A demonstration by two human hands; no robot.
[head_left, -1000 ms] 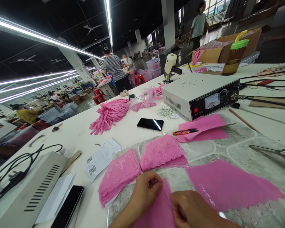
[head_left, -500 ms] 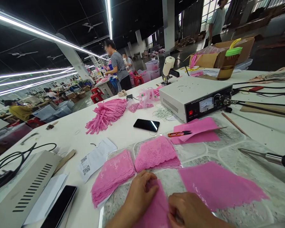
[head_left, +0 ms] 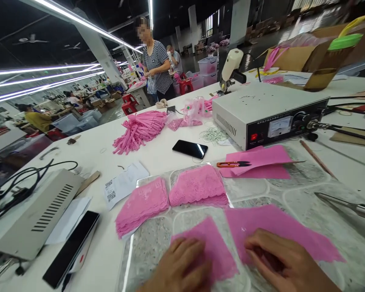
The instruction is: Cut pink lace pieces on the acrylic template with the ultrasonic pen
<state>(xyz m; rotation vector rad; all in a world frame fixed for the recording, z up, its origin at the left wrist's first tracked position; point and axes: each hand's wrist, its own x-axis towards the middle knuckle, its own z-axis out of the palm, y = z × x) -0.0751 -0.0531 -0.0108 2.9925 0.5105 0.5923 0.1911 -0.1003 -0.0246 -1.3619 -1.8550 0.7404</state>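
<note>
My left hand (head_left: 182, 263) lies on the near pink fabric piece (head_left: 220, 251), its fingers spread over the cloth and a little blurred. My right hand (head_left: 282, 257) is closed in a pinch over the left part of a larger pink fabric piece (head_left: 280, 227); whatever its fingertips hold, if anything, is hidden. Both pieces rest on a marbled, glossy mat (head_left: 150, 237). Just beyond the hands sit two stacks of pink lace pieces, a left stack (head_left: 142, 205) and a right stack (head_left: 197, 184).
Orange thread snips (head_left: 233, 164) lie on folded pink fabric (head_left: 261, 158). A pointed metal tool (head_left: 346, 206) is at the right. Behind stand a grey control box (head_left: 249, 111) and a phone (head_left: 190, 149). Pink strips (head_left: 140, 129) are heaped farther back. A striped-shirt person (head_left: 156, 61) stands beyond.
My right hand has moved right, off the near piece and onto the larger one. The near piece now lies flatter under my left hand. The camera view has tilted down.
</note>
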